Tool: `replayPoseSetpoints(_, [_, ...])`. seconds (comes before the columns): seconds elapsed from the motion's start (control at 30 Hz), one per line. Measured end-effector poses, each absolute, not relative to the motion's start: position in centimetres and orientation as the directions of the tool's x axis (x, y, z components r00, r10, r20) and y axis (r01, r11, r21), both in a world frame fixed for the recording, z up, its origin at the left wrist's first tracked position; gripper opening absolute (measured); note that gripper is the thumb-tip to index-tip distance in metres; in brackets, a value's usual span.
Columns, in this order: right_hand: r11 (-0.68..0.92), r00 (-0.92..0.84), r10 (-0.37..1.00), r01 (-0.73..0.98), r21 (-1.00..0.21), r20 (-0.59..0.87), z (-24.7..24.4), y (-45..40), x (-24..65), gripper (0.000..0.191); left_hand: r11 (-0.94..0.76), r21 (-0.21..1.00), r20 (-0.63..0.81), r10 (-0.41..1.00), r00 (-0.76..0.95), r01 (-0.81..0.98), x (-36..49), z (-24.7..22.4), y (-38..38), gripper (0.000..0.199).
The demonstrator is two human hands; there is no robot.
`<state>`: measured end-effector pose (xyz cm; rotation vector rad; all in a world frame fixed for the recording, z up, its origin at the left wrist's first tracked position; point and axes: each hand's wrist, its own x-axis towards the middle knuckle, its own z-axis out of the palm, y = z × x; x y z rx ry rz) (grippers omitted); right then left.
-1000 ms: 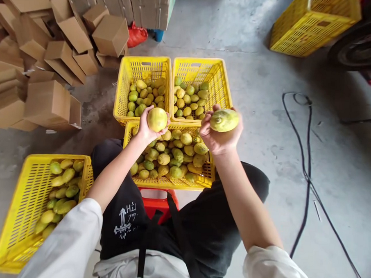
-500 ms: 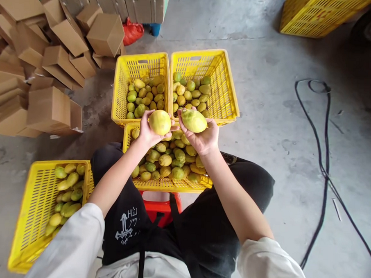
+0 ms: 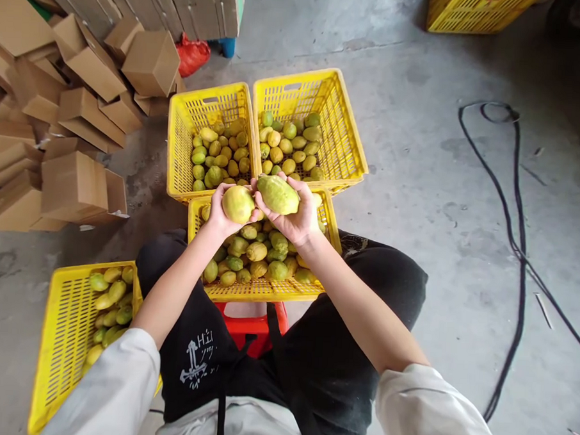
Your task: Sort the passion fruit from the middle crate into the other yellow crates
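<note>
My left hand [image 3: 224, 213] is wrapped around a rounded yellow lemon [image 3: 238, 204]. Close beside it, my right hand [image 3: 297, 218] grips a greener, longer lemon [image 3: 277, 194] from below. Both hands are over the near yellow crate [image 3: 262, 294], which is full of yellow-green lemons [image 3: 257, 251] and stands between my knees. My fingertips nearly meet, and whether they touch I cannot tell. Just beyond the hands are a back left crate [image 3: 175, 142] and a back right crate [image 3: 348, 143], each partly filled with lemons.
Another yellow crate [image 3: 64, 336] with longer fruit stands by my left leg. Cardboard boxes [image 3: 75, 185] are heaped at the left, near a red bag [image 3: 192, 56]. A red stool [image 3: 251, 325] shows under the near crate. Black cable [image 3: 517, 234] lies on the floor at the right.
Both hands have shifted slightly left and closer together, each keeping its lemon. The right hand's lemon has turned, showing a greener side. The view has shifted a little.
</note>
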<state>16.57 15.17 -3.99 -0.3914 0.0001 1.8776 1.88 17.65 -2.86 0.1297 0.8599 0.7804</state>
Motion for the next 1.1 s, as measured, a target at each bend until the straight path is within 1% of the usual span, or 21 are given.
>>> replayPoseSetpoints(0.13, [-0.373,-0.315,0.915,-0.898,-0.233,-0.252,-4.4,15.0,16.1,0.025,0.730,0.489,-0.668,0.665,0.334,-0.478,1.8,-3.4,18.3,0.026])
replayPoseSetpoints(0.23, [-0.408,-0.353,0.899,-0.889,-0.208,-0.258,-4.4,14.8,15.9,0.032,0.693,0.521,-0.680,0.690,0.249,-0.498,1.7,-4.4,18.7,0.023])
replayPoseSetpoints(0.33, [-0.427,-0.370,0.881,-0.890,-0.159,-0.295,-4.3,14.8,16.2,0.031,0.666,0.522,-0.696,0.694,0.186,-0.533,1.7,-4.7,18.8,0.023])
replayPoseSetpoints(0.43, [-0.401,-0.339,0.875,-0.907,-0.127,-0.344,-4.3,15.0,16.9,0.029,0.669,0.515,-0.641,0.716,0.277,-0.536,1.7,-4.1,18.5,0.033])
replayPoseSetpoints(0.5, [-0.359,-0.288,0.880,-0.924,-0.132,-0.379,-4.3,15.2,17.2,0.029,0.672,0.506,-0.596,0.726,0.343,-0.541,1.8,-3.3,18.3,0.038])
replayPoseSetpoints(0.63, [-0.224,-0.143,0.905,-0.961,-0.163,-0.402,-4.0,15.8,17.4,0.028,0.643,0.516,-0.548,0.755,0.360,-0.566,2.1,-2.4,18.1,0.038])
replayPoseSetpoints(0.7, [-0.201,-0.121,0.912,-0.965,-0.168,-0.392,-3.7,16.0,17.3,0.024,0.641,0.532,-0.548,0.758,0.353,-0.553,2.2,-2.5,18.2,0.038])
replayPoseSetpoints(0.77, [-0.233,-0.160,0.914,-0.959,-0.160,-0.373,-3.4,16.1,17.3,0.021,0.649,0.532,-0.558,0.752,0.351,-0.544,2.3,-2.9,18.2,0.040])
replayPoseSetpoints(0.9, [-0.387,-0.335,0.896,-0.911,-0.143,-0.291,-3.4,15.9,17.5,0.016,0.666,0.489,-0.561,0.734,0.382,-0.563,2.2,-3.3,17.9,0.042])
replayPoseSetpoints(1.0, [-0.472,-0.418,0.872,-0.856,-0.211,-0.254,-3.9,15.8,17.5,0.016,0.694,0.484,-0.564,0.714,0.416,-0.533,2.2,-3.2,17.6,0.042])
replayPoseSetpoints(1.1, [-0.482,-0.418,0.870,-0.833,-0.271,-0.261,-4.1,15.8,17.5,0.020,0.689,0.497,-0.554,0.720,0.419,-0.528,2.2,-3.1,17.5,0.041])
